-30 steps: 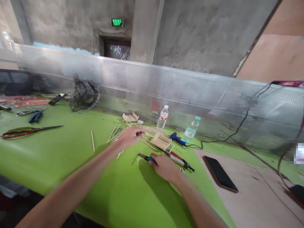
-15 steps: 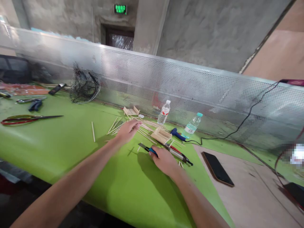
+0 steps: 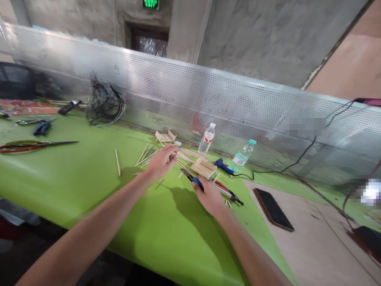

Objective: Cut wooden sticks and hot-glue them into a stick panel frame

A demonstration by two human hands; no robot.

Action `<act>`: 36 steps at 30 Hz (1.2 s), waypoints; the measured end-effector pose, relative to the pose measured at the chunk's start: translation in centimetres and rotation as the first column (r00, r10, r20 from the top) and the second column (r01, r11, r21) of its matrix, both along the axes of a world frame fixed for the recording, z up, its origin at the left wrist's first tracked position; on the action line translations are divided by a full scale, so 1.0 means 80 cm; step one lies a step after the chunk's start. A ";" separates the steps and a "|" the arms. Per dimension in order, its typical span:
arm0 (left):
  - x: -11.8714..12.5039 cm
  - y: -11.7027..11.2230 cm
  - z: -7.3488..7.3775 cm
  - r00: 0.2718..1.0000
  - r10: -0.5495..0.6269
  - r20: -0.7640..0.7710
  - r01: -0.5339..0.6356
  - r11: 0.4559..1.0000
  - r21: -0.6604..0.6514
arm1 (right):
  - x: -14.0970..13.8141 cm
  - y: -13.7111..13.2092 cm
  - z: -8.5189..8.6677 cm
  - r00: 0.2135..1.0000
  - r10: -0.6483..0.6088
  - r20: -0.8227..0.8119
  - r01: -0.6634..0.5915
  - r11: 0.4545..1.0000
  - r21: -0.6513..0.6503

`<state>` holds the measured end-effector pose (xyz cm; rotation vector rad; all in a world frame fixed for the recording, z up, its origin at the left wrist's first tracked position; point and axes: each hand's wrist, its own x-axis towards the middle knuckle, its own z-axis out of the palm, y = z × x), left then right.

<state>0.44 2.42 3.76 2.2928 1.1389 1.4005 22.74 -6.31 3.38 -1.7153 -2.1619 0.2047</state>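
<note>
My right hand is closed around a blue-and-black utility knife, its blade out and pointing up and to the left. Over the pile of thin wooden sticks hovers my left hand, thumb parted from the fingers, with nothing visible in it. Just beyond the knife stands a small open wooden stick box. A second little stick piece with raised sides sits behind my left hand. One loose stick lies apart on the left.
A blue glue gun with a black cord lies near two water bottles. To the right is a phone. Scissors, pliers and a wire bundle are leftward. A perforated metal screen borders the table.
My right hand has moved slightly forward and right with the utility knife, closer to the stick box. My left hand has shifted a little, its thumb more parted. The view has tilted slightly.
</note>
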 end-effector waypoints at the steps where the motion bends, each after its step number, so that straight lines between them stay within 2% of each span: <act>1: 0.000 0.000 0.001 1.000 0.002 -0.001 -0.002 1.000 -0.001 | -0.001 -0.001 0.000 1.000 0.000 -0.012 0.000 1.000 0.001; 7: 0.000 0.002 -0.001 0.999 -0.025 -0.037 0.026 0.999 0.022 | -0.005 -0.004 0.002 0.997 0.012 -0.072 -0.010 1.000 0.027; 16: -0.001 0.008 -0.010 0.997 -0.056 -0.055 0.055 0.998 -0.014 | -0.006 -0.006 0.004 0.991 0.017 -0.133 -0.010 0.998 0.054; 22: -0.006 0.005 -0.007 0.991 -0.101 -0.083 0.099 0.995 -0.032 | -0.006 -0.006 0.002 0.991 0.032 -0.134 -0.022 0.997 0.078; 29: -0.004 0.004 -0.011 0.980 -0.152 -0.132 0.137 0.984 -0.116 | -0.006 -0.005 0.002 0.992 0.026 -0.126 -0.015 0.996 0.085; 36: -0.009 0.007 -0.011 0.977 -0.158 -0.146 0.142 0.983 -0.113 | -0.007 -0.006 0.001 0.991 0.012 -0.133 -0.003 0.998 0.066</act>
